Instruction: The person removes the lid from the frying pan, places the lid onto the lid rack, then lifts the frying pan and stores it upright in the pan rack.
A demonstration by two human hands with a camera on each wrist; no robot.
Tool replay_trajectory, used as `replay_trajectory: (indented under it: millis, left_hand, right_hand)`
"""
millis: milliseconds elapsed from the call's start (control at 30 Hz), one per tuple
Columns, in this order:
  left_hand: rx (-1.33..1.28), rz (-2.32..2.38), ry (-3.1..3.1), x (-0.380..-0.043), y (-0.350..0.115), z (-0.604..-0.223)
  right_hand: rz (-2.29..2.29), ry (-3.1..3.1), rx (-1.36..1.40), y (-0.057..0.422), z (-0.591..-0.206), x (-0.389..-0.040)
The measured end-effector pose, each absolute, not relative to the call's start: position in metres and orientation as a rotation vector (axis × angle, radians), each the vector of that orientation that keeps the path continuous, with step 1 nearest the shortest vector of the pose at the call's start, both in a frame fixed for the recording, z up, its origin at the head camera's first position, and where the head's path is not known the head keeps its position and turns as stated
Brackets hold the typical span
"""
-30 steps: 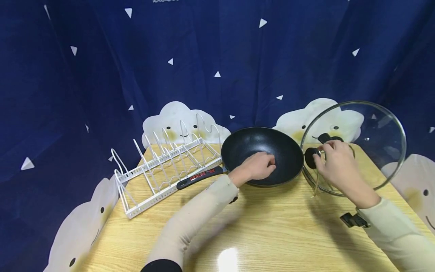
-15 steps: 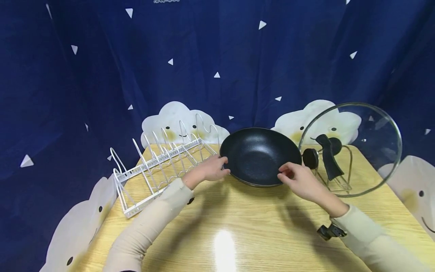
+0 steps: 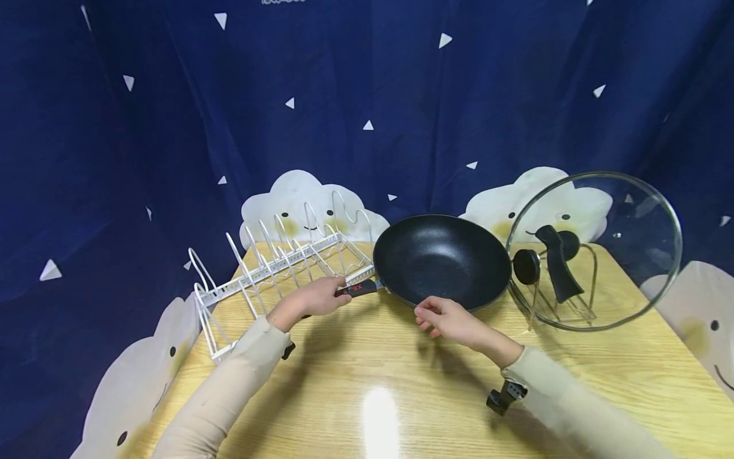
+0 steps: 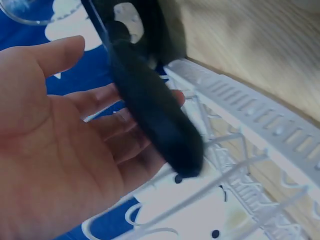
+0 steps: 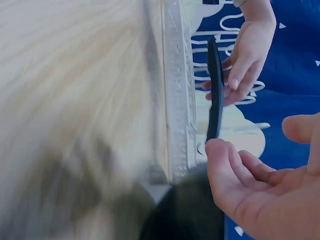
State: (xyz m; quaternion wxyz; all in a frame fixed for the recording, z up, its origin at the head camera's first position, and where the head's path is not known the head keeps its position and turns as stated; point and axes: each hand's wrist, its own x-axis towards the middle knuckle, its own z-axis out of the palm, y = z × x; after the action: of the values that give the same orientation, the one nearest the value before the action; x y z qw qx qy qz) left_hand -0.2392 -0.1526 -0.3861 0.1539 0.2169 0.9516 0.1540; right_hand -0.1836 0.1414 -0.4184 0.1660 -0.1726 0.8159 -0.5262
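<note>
A black wok [image 3: 441, 255] sits at the middle back of the table, its black handle [image 3: 362, 289] pointing left. My left hand [image 3: 314, 297] is at that handle, palm toward it. In the left wrist view the fingers [image 4: 132, 150] reach behind the handle, while the thumb [image 4: 70, 52] stands apart. My right hand [image 3: 453, 323] holds nothing; its fingers are loosely bent by the wok's front rim. In the right wrist view, the wok handle [image 5: 215, 90] runs between the two hands.
Left of the wok lies a white wire dish rack [image 3: 229, 280], its front rail beneath the handle. At right a large glass lid [image 3: 659, 255] stands upright by a thin wire stand [image 3: 594, 280] with round black discs. A dark blue curtain [image 3: 401, 95] hangs behind.
My right hand has let go at the lid, leaving it upright, and moved left to the wok's front. My left hand has moved from over the wok down-left to its handle.
</note>
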Motion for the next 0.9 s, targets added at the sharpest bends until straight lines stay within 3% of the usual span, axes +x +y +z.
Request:
replay_trajectory:
  millis: [200, 900]
  left_hand:
    - [0.617, 0.482, 2.71, -0.242, -0.164, -0.392]
    - [0.511, 0.803, 2.445, -0.253, -0.188, -0.412]
  right_hand:
    - [-1.599, 2.178, -0.495, 0.112, -0.429, -0.186]
    - [-1.9, 1.797, -0.075, 0.032, -0.453, -0.22]
